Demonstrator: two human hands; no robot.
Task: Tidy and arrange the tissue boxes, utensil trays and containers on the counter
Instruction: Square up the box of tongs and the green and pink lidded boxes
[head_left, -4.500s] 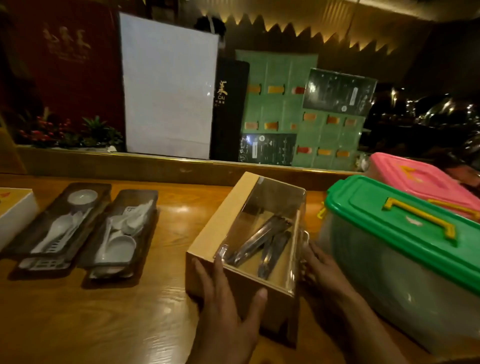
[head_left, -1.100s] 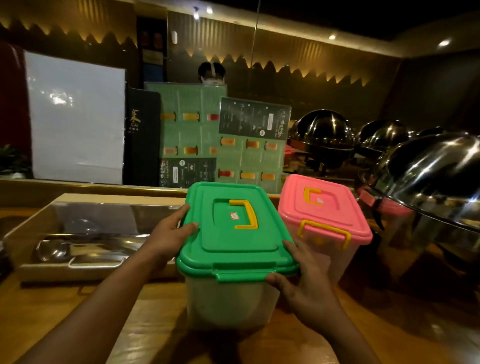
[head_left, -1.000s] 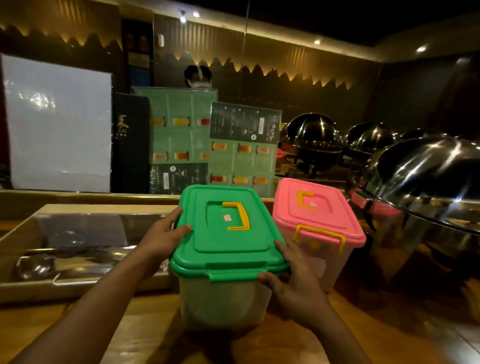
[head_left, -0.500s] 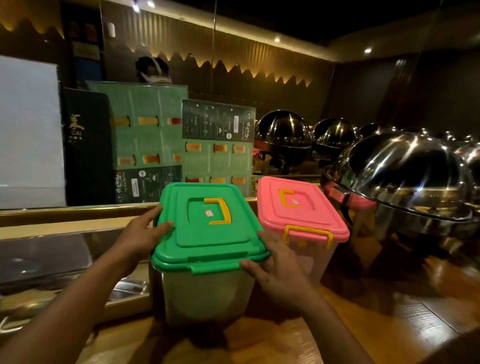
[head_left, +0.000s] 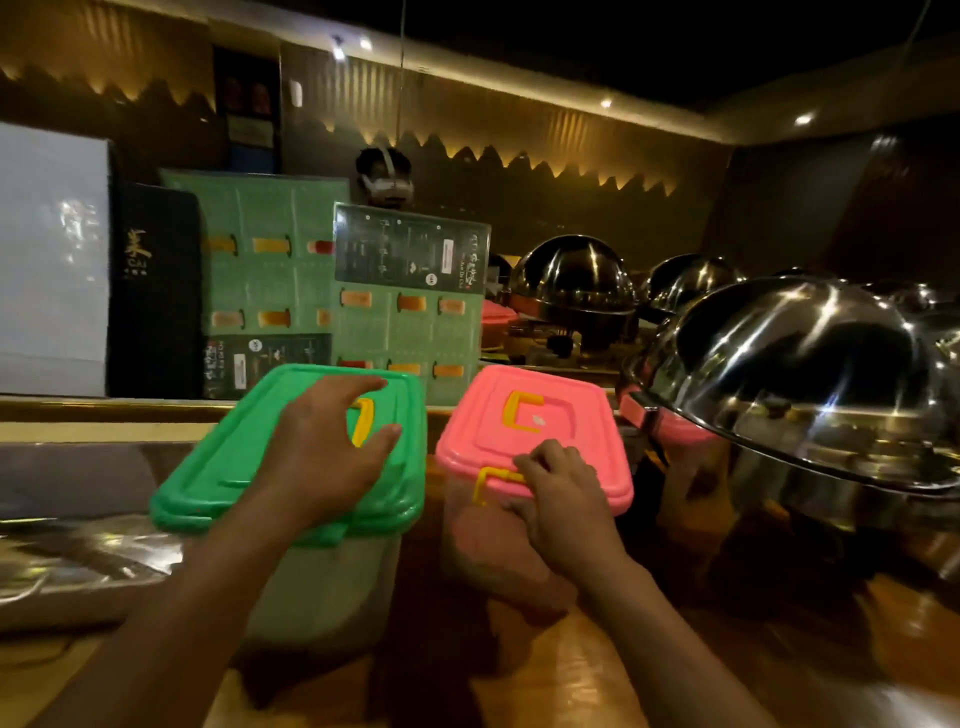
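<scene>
A: Where were the containers?

B: The green-lidded container (head_left: 291, 467) stood on the wooden tabletop (head_left: 571, 675); the pink-lidded container (head_left: 535, 441) stood just right of it, apart by a narrow gap.

A: And the hands?

B: Left hand (head_left: 324, 452) lay flat on the green lid, fingers (head_left: 363, 387) spread open over its yellow handle. Right hand (head_left: 558, 488) was curled at the pink lid's near edge, fingers closed on the yellow latch (head_left: 485, 480). Steel domes (head_left: 795, 374) sat right of the pink container.

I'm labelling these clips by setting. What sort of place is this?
Most likely a restaurant buffet or service counter. Polished domed chafing dishes line the right side, menu-like boards stand propped behind the wooden counter, and lidded storage tubs sit on it, one green, one pink.
</scene>
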